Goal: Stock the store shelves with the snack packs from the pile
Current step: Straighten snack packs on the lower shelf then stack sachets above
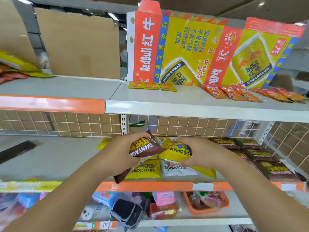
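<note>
1. Our left hand (120,152) curls tightly round a brown pack (145,147), and our right hand (200,152) clutches a yellow pack (175,150). Both packs are held touching, just above the pile (147,170) on the middle shelf (58,158).
2. The row of brown packs (260,156) lies to the right, beyond our right hand, and runs front to back. The brown pack sits slanted in the farther hand, so we judge it must cross over the pile.
3. The packs are glossy, crinkled film pillows, puffed and yielding under our fingers. The shelf looks like smooth painted metal, backed by wire mesh (200,126).
</note>
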### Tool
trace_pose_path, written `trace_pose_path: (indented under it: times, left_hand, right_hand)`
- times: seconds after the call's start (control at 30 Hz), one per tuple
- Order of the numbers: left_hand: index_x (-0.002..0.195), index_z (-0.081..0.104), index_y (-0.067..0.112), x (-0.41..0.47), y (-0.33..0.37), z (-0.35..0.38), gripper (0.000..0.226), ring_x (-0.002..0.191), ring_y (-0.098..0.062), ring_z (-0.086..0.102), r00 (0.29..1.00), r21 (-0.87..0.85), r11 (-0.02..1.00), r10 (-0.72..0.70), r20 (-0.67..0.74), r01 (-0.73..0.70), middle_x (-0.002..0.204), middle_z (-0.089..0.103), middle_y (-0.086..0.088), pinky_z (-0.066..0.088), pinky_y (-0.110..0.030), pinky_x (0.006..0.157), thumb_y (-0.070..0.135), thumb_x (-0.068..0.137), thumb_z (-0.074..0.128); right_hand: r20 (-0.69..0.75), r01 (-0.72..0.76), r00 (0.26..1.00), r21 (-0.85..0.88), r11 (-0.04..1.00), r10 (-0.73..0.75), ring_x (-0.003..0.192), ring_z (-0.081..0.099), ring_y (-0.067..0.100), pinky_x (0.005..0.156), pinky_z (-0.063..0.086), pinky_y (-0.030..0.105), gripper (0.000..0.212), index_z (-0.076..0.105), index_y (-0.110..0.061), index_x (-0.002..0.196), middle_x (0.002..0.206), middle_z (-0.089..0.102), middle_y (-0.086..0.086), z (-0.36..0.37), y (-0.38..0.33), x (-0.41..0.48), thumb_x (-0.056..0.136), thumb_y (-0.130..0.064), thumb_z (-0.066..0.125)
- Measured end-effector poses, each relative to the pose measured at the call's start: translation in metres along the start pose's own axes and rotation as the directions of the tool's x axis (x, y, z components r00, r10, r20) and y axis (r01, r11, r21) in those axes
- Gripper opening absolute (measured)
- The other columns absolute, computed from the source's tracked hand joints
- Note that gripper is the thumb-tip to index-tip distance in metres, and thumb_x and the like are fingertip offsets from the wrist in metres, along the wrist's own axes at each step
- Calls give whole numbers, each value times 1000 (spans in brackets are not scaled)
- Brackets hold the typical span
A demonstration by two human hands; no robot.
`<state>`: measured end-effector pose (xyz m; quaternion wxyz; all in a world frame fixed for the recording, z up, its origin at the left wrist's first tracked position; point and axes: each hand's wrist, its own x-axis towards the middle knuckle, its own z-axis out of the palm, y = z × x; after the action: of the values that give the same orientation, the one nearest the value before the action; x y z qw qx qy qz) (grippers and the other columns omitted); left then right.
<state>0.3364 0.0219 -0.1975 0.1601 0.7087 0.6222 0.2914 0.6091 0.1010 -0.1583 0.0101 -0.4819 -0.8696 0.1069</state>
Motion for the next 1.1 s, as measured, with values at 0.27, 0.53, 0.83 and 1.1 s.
trace_pose_path:
  times: [0.27, 0.53, 0.83, 1.1]
  left_hand:
    - [139, 46, 54, -20, -106, -11, 84, 89, 1, 62, 983, 58, 981, -183, -1, 183, 116, 63, 17, 53, -20, 74, 12, 73, 78]
    - [137, 50, 53, -44, -208, -43, 84, 99, -6, 62, 954, 72, 951, -296, -54, 299, 123, 64, 19, 51, -22, 83, 8, 70, 74]
    - [135, 49, 53, -50, -276, -42, 77, 104, -5, 57, 947, 132, 939, -322, 7, 318, 123, 57, 26, 41, -7, 80, 12, 73, 70]
    - [129, 52, 47, -44, -304, 0, 70, 95, -22, 62, 977, 361, 910, -210, -26, 205, 111, 68, 14, 50, -38, 79, 28, 61, 52]
  right_hand:
    - [98, 89, 991, -17, 996, -87, 123, 54, 17, 93, 46, 29, 89, 37, -37, 150, 146, 52, -6, 55, -46, 89, 74, -55, 79]
    - [153, 166, 976, -52, 985, -157, 132, 49, 21, 100, 46, 31, 90, 31, -35, 155, 154, 45, -4, 105, -125, 174, 79, -51, 78]
    - [178, 195, 967, -66, 979, -180, 125, 55, 27, 97, 50, 38, 80, 39, -29, 151, 145, 54, 2, 169, -183, 255, 82, -45, 75]
    - [126, 184, 979, -189, 964, -162, 135, 41, 33, 105, 39, 48, 77, 29, -36, 153, 146, 47, 7, 226, -196, 287, 87, -42, 68]
